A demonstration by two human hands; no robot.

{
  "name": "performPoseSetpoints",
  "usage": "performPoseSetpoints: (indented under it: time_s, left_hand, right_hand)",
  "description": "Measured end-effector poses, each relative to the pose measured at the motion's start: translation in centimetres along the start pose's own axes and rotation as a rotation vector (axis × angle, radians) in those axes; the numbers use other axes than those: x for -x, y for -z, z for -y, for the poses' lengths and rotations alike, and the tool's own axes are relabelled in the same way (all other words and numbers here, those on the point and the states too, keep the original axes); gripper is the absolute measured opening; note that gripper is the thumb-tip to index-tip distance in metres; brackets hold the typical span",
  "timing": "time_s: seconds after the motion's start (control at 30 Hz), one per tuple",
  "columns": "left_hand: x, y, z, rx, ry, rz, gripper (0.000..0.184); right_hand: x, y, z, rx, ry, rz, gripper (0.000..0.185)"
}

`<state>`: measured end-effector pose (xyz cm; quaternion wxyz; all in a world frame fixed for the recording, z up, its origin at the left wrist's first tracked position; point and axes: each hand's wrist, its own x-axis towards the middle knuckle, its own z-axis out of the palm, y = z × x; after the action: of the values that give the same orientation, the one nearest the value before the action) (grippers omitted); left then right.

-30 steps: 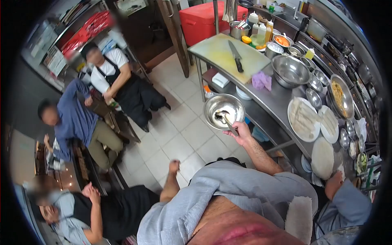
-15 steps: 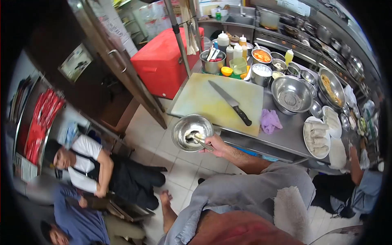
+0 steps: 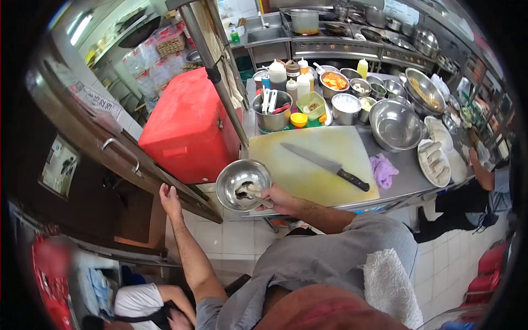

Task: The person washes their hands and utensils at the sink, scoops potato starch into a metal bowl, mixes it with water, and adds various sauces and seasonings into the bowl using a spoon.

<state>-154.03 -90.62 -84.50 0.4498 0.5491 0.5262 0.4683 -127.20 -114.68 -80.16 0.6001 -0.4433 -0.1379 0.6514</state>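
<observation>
My right hand [image 3: 279, 199] grips the rim of a small steel bowl [image 3: 228, 177] and holds it in front of the cutting board. Inside it lies a dark and whitish mixture [image 3: 246, 190]. A spoon's handle [image 3: 263, 202] leans out over the rim beside my fingers. My left hand [image 3: 170, 199] is raised to the left of the bowl, fingers apart, with nothing in it. On the board [image 3: 316, 187] rests a large black-handled knife [image 3: 330, 165], its handle toward the right.
Behind the board stand a steel pot of utensils [image 3: 273, 116], squeeze bottles [image 3: 303, 85] and food containers. A large steel bowl [image 3: 395, 125], a purple cloth [image 3: 383, 170] and a plate of rolls [image 3: 434, 163] are right. A red cooler [image 3: 190, 129] stands left; people are nearby.
My left hand has risen and moved left, up toward the height of the bowl. My right hand and the bowl have shifted slightly left in view. The camera has turned.
</observation>
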Motion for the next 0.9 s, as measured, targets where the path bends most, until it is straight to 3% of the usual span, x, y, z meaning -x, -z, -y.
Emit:
performPoseSetpoints:
  time_s: [0.1, 0.3, 0.37, 0.43, 0.5, 0.8, 0.9]
  left_hand:
    - [-5.9, -0.6, 0.7, 0.003, -0.066, 0.025, 0.050]
    - [-16.4, -0.6, 4.8, -0.219, -0.200, 0.050, 0.048]
    - [-18.8, -0.1, 6.5, -0.495, -0.425, 0.093, 0.049]
    - [-21.1, 0.2, 8.0, -0.500, -0.484, 0.123, 0.050]
    - [-23.4, 1.1, 10.1, -0.515, -0.475, 0.124, 0.051]
    - [-26.3, 4.4, 12.9, -0.399, -0.206, 0.083, 0.067]
    - [-25.5, 5.1, 13.2, -0.411, -0.277, 0.115, 0.065]
  right_hand:
    - [-5.2, -0.6, -0.5, -0.018, -0.012, 0.066, 0.060]
    - [-9.5, -7.2, 1.0, 0.028, 0.080, -0.114, 0.055]
    - [-12.2, -8.1, -0.2, 0.013, 0.080, -0.130, 0.055]
    - [-14.0, -10.3, -1.6, 0.012, 0.076, -0.127, 0.055]
    - [-15.9, -13.1, -2.3, -0.029, 0.074, -0.230, 0.058]
    - [-24.7, -22.2, -4.1, -0.023, 0.161, -0.202, 0.064]
    - [-27.2, -23.8, -2.9, 0.014, 0.146, -0.184, 0.064]
